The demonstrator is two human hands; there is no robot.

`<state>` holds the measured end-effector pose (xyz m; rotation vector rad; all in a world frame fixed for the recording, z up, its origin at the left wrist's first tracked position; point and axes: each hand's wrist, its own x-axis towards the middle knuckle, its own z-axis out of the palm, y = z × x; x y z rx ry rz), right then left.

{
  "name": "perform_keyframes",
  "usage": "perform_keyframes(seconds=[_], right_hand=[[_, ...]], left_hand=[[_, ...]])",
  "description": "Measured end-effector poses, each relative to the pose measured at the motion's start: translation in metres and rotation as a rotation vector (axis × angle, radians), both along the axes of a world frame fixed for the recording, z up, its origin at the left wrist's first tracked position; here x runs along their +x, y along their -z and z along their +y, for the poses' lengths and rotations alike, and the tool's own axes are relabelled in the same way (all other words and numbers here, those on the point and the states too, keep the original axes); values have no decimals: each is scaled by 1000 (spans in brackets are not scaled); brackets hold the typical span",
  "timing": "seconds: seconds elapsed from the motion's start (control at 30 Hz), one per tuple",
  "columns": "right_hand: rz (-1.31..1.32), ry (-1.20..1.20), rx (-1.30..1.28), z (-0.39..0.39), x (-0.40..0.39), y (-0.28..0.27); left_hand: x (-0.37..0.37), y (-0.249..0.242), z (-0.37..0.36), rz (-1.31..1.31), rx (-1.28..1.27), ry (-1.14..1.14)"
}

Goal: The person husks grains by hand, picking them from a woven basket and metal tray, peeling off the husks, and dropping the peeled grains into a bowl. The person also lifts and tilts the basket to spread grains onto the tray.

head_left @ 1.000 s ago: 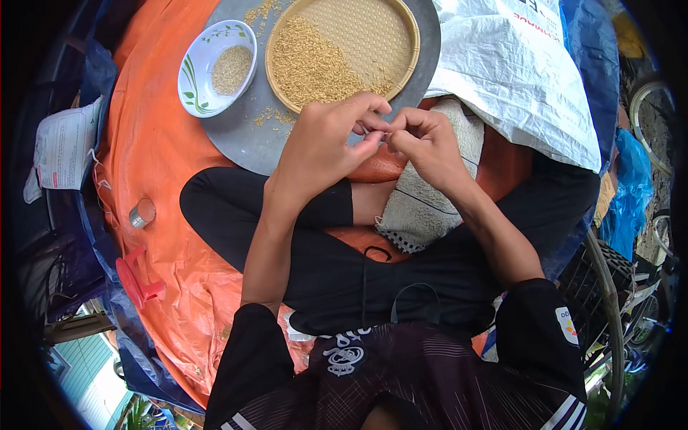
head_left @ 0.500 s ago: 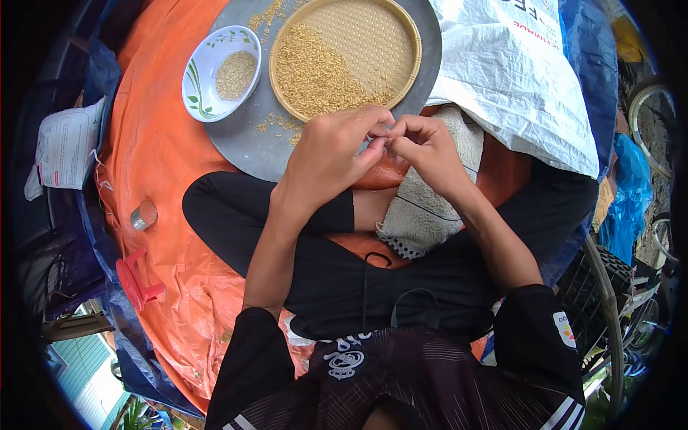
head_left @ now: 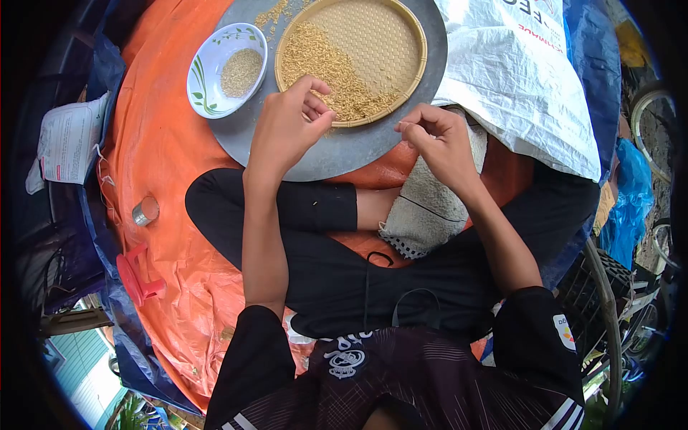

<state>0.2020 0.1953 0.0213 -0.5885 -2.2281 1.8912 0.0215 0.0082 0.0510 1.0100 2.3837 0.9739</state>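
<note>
My left hand (head_left: 283, 132) is over the near left rim of a round woven bamboo tray (head_left: 387, 43). Its fingers are loosely curled, with a gap between thumb and forefinger and nothing visible there. To the right, my right hand (head_left: 443, 145) is held in front of the tray with thumb and forefinger pinched together. Whatever may be between those tips is too small to make out. Golden unhusked rice grains (head_left: 319, 64) cover the left and near part of the tray. Beside it stands a white bowl (head_left: 203, 75) with green leaf patterns, containing pale husked grains (head_left: 241, 72).
Tray and bowl rest on a round grey metal platter (head_left: 236, 136) with scattered grains. A white sack (head_left: 516, 93) lies at right, and a grey cloth (head_left: 430, 208) by my leg. On the orange tarp (head_left: 186, 279) are a small tin (head_left: 145, 211) and a red plastic object (head_left: 136, 276).
My hands, whose fingertips met in front of the tray, have parted. The left moved leftward and its thumb and forefinger spread; the right shifted slightly right, still pinched.
</note>
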Motion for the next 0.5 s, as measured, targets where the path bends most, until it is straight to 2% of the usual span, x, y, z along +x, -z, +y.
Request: perform_keyframes(seconds=[0.03, 0.13, 0.23, 0.33, 0.5], right_hand=[[-20, -22, 122, 0, 0, 0], [82, -84, 397, -11, -2, -1], [65, -104, 584, -17, 0, 10], [70, -85, 578, -15, -2, 11], [68, -84, 557, -12, -2, 7]], left_hand=[[-5, 6, -3, -14, -84, -13], [-7, 15, -3, 155, -323, 76], [-10, 46, -3, 256, -227, 128], [-14, 52, -4, 353, -205, 224], [-17, 52, 1, 447, -65, 256]])
